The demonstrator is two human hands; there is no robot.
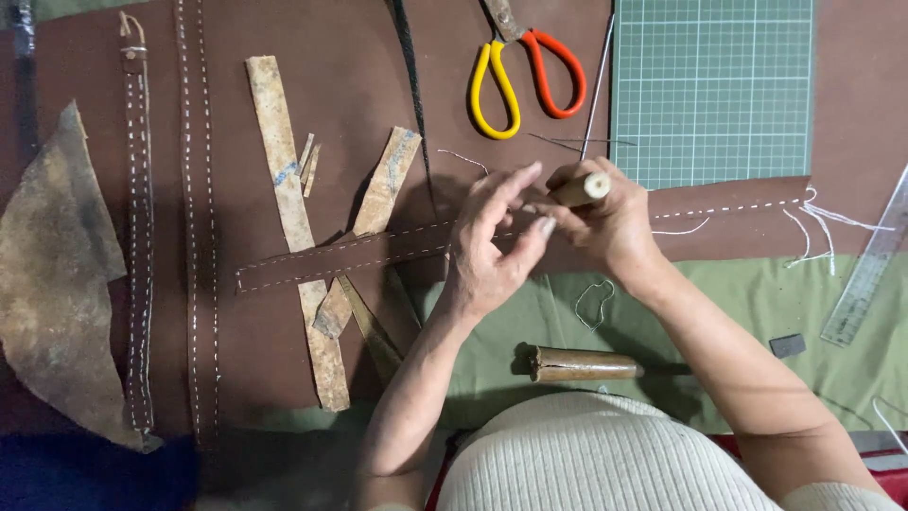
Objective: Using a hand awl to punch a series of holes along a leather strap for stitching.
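While the fingertips of both hands meet at the centre of the frame, the right hand [605, 222] is closed around a wooden tool handle [582, 189], and the left hand [492, 246] pinches narrowly at something too fine to make out, probably thread or a needle, with its spare fingers fanned upward. Directly under the fingers lies the brown leather strap [378, 251], running from centre left to the right edge, with a white stitch line along it and loose white thread [823, 222] at its right end. Judged from this, hand stitching is under way; the next move calls for a precise placement at the seam. Farther out lie a second wooden tool [582, 364] below, scissors [525, 76] and a green cutting mat [714, 85] above, tan scrap strips [284, 189] left, and a clear ruler [865, 270] right.
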